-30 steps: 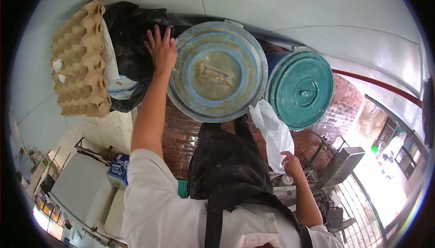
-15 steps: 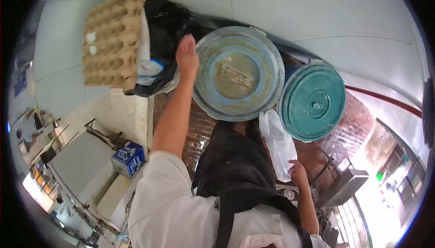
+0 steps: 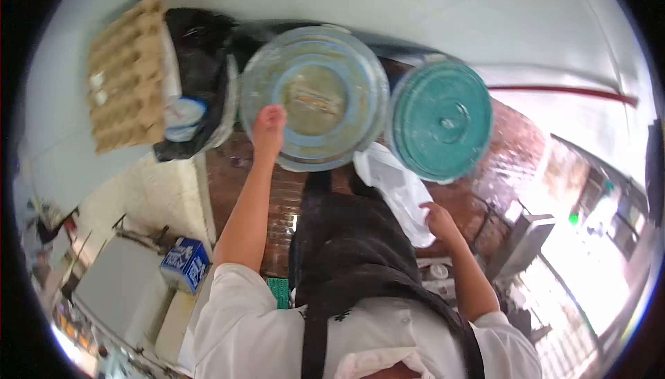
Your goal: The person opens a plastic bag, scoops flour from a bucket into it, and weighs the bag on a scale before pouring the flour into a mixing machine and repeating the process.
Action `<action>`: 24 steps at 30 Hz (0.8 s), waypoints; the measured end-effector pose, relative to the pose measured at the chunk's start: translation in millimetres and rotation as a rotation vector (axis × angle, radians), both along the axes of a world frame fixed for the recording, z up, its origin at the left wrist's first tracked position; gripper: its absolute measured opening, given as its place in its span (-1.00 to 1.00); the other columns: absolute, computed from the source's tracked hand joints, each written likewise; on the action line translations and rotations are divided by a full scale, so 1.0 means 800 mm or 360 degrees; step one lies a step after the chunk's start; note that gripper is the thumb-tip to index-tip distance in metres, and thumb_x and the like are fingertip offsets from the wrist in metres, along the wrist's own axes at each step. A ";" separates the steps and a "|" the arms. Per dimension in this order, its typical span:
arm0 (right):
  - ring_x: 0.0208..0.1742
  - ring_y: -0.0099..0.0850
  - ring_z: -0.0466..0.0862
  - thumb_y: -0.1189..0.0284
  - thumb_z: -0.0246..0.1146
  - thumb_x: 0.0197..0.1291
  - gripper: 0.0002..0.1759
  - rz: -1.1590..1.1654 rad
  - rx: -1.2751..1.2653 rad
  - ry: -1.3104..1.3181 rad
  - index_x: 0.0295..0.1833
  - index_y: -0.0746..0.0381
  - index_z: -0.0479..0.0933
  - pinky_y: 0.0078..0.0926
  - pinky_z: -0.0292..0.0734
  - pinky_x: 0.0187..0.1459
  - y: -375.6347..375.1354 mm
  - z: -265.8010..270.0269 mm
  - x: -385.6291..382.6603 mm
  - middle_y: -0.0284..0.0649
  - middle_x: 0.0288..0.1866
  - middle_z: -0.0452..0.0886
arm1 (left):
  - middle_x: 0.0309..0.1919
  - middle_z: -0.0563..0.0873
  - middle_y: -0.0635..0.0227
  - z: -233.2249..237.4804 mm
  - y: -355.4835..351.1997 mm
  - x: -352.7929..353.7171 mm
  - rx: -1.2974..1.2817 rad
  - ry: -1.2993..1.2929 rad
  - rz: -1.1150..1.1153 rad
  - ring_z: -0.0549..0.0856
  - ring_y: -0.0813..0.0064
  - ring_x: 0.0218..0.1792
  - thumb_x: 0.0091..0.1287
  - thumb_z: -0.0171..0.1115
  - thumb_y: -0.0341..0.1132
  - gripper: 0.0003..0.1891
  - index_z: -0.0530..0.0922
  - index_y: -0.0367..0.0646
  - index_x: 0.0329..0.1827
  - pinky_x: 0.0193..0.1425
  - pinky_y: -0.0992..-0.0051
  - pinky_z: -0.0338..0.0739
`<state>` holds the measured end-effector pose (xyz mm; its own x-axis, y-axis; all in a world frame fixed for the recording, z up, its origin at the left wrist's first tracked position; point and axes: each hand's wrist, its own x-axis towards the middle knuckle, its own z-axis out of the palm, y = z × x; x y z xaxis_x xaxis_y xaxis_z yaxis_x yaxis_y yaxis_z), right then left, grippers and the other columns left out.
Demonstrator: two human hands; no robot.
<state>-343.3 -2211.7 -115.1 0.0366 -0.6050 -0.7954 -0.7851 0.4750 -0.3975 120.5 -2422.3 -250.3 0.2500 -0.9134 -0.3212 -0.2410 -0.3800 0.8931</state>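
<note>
My left hand (image 3: 269,127) is over the lower left edge of a large round clear lid with blue rings (image 3: 315,98). Its fingers look curled, but motion blur hides whether anything is between them. Lower right, my right hand (image 3: 439,220) grips a white plastic bag (image 3: 400,195) that hangs beside my dark apron. A green round lid (image 3: 443,121) covers the bin to the right of the clear lid.
Egg trays (image 3: 128,77) stand at the upper left beside a black bag (image 3: 197,46) and a blue-rimmed tub (image 3: 185,117). A blue box (image 3: 185,265) sits on a pale surface at the lower left. A red pipe (image 3: 564,93) runs at the right.
My left hand has moved down from the black bag's side to the clear lid's edge. The view has shifted, so the lids and trays appear further left. My right hand still has the bag.
</note>
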 end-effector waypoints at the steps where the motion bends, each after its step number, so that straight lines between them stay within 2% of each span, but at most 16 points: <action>1: -0.40 -0.27 0.61 0.62 0.07 0.00 -0.52 0.0070 -0.0049 0.0024 0.10 0.18 0.56 -0.29 0.51 -0.26 0.004 0.001 -0.001 -0.06 -0.43 0.57 | -0.20 0.73 0.24 -0.002 -0.006 -0.059 0.0045 0.0143 -0.0203 0.72 0.37 -0.22 0.35 0.27 -0.21 -0.71 0.59 -0.22 -0.01 -0.07 0.40 0.60; 2: -0.40 -0.25 0.61 0.60 0.07 0.02 -0.53 -0.0023 -0.0016 0.0009 0.10 0.18 0.56 -0.29 0.50 -0.26 0.006 0.008 -0.001 -0.04 -0.42 0.57 | -0.19 0.74 0.20 0.001 -0.011 -0.115 0.0081 0.0274 -0.0404 0.73 0.31 -0.20 0.33 0.27 -0.20 -0.69 0.59 -0.23 0.00 -0.04 0.37 0.60; 3: -0.40 -0.23 0.60 0.59 0.07 0.03 -0.54 -0.0109 0.0011 -0.0026 0.10 0.17 0.56 -0.28 0.50 -0.26 0.006 0.013 0.002 -0.03 -0.41 0.57 | -0.16 0.74 0.16 -0.007 -0.010 -0.167 0.0128 0.0226 -0.0623 0.73 0.24 -0.16 0.29 0.30 -0.16 -0.65 0.59 -0.22 0.00 0.00 0.33 0.59; 4: -0.41 -0.25 0.60 0.53 0.09 0.15 -0.63 -0.0111 0.0118 0.0011 0.09 0.18 0.57 -0.27 0.49 -0.28 -0.002 0.025 0.006 -0.04 -0.42 0.59 | -0.14 0.74 0.11 -0.015 -0.008 -0.214 0.0167 0.0161 -0.0832 0.73 0.17 -0.12 0.25 0.33 -0.12 -0.61 0.59 -0.21 0.00 0.04 0.30 0.58; 5: -0.44 -0.31 0.58 0.40 0.18 0.24 -0.70 -0.0323 0.0109 -0.0058 0.07 0.20 0.57 -0.28 0.48 -0.31 0.000 0.036 0.012 -0.10 -0.45 0.60 | -0.08 0.70 0.04 -0.019 -0.007 -0.259 0.0251 0.0179 -0.0937 0.70 0.12 -0.04 0.22 0.35 -0.12 -0.57 0.57 -0.25 0.03 0.08 0.27 0.56; 6: -0.47 -0.35 0.56 0.33 0.24 0.23 -0.68 -0.0335 0.0021 -0.0035 0.06 0.20 0.58 -0.31 0.47 -0.33 0.016 0.026 0.006 -0.14 -0.49 0.58 | -0.02 0.67 -0.04 -0.024 -0.006 -0.297 0.0339 0.0189 -0.1040 0.66 0.08 0.04 0.19 0.37 -0.11 -0.52 0.55 -0.28 0.05 0.13 0.23 0.53; 7: -0.49 -0.39 0.54 0.26 0.30 0.22 -0.65 -0.0347 -0.0065 -0.0014 0.06 0.19 0.58 -0.33 0.46 -0.35 0.035 0.016 0.001 -0.18 -0.52 0.57 | 0.00 0.65 -0.07 -0.031 -0.005 -0.331 0.0187 0.0004 -0.1052 0.64 0.05 0.06 0.18 0.38 -0.11 -0.49 0.53 -0.31 0.06 0.15 0.22 0.52; 9: -0.39 -0.19 0.65 0.19 0.35 0.17 -0.59 -0.0412 0.0250 0.0074 0.08 0.16 0.58 -0.27 0.54 -0.26 0.043 0.027 -0.006 -0.09 -0.46 0.63 | 0.03 0.60 -0.14 -0.048 -0.015 -0.386 -0.0131 -0.0357 -0.1062 0.59 0.01 0.12 0.14 0.40 -0.11 -0.43 0.49 -0.36 0.09 0.18 0.21 0.49; 12: -0.28 -0.14 0.69 0.20 0.31 0.16 -0.59 -0.0534 0.0220 0.0147 0.08 0.15 0.58 -0.24 0.56 -0.17 0.111 0.007 -0.030 -0.03 -0.38 0.65 | 0.03 0.55 -0.20 -0.063 -0.060 -0.432 0.0041 -0.0713 -0.1095 0.55 -0.05 0.14 0.11 0.40 -0.15 -0.40 0.45 -0.42 0.09 0.21 0.19 0.47; 14: -0.23 -0.11 0.69 0.21 0.30 0.17 -0.60 -0.0638 0.0209 0.0201 0.08 0.15 0.58 -0.23 0.57 -0.12 0.158 0.000 -0.042 0.00 -0.32 0.67 | -0.01 0.57 -0.15 -0.095 -0.075 -0.456 0.0133 -0.0925 -0.0961 0.57 -0.07 0.08 0.07 0.44 -0.07 -0.37 0.46 -0.39 0.05 0.20 0.19 0.48; 17: -0.18 -0.12 0.70 0.22 0.30 0.19 -0.62 -0.0776 0.0282 0.0240 0.08 0.15 0.59 -0.24 0.58 -0.09 0.212 -0.008 -0.047 0.02 -0.27 0.68 | 0.03 0.58 -0.15 -0.099 -0.098 -0.466 0.0544 -0.0841 -0.0777 0.57 -0.05 0.12 0.02 0.47 0.04 -0.28 0.48 -0.39 0.05 0.22 0.19 0.48; 20: -0.17 -0.15 0.70 0.24 0.31 0.20 -0.64 -0.0859 0.0317 0.0231 0.06 0.17 0.61 -0.27 0.58 -0.10 0.251 -0.023 -0.043 0.03 -0.23 0.69 | 0.06 0.64 -0.12 -0.108 -0.108 -0.463 0.0736 -0.0686 -0.0790 0.63 -0.02 0.12 -0.03 0.53 0.08 -0.17 0.47 -0.45 0.12 0.20 0.20 0.52; 24: -0.15 -0.04 0.69 0.23 0.30 0.20 -0.64 -0.0899 0.0358 0.0201 0.08 0.12 0.59 -0.20 0.58 -0.06 0.278 -0.039 -0.039 0.03 -0.23 0.69 | 0.11 0.61 -0.10 -0.111 -0.103 -0.462 0.0628 -0.0837 -0.0883 0.59 0.01 0.16 -0.08 0.52 0.20 -0.06 0.43 -0.50 0.11 0.26 0.20 0.48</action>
